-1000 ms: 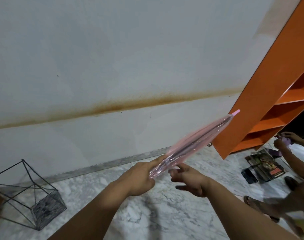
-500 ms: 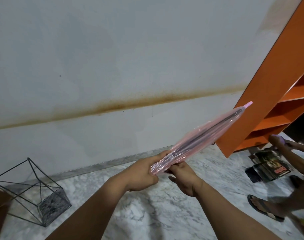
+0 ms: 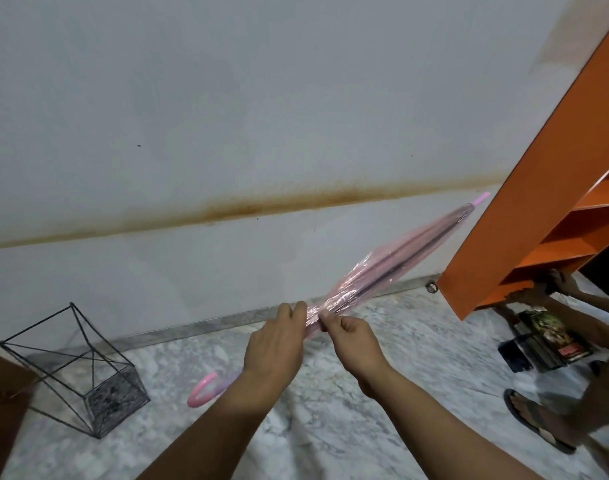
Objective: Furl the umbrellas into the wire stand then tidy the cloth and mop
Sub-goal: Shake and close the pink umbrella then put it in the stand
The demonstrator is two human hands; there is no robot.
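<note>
A folded pink see-through umbrella (image 3: 400, 261) slants up to the right, its tip near the orange shelf. Its curved pink handle (image 3: 203, 389) shows below my left forearm. My left hand (image 3: 275, 348) grips the lower end of the canopy. Right beside it, my right hand (image 3: 353, 341) pinches the plastic at the canopy's bottom edge. The black wire stand (image 3: 78, 368) sits tilted on the marble floor at the left, apart from both hands. No cloth or mop is in view.
An orange shelf unit (image 3: 524, 209) leans in at the right, held from below by another person's hands (image 3: 552, 289). Books and a phone (image 3: 545, 341) lie on the floor under it. A sandalled foot (image 3: 535, 417) stands at the right. A stained white wall runs behind.
The umbrella's tip has risen and swung right toward the shelf. My right hand has moved up against the left one on the canopy, and the handle has come into view.
</note>
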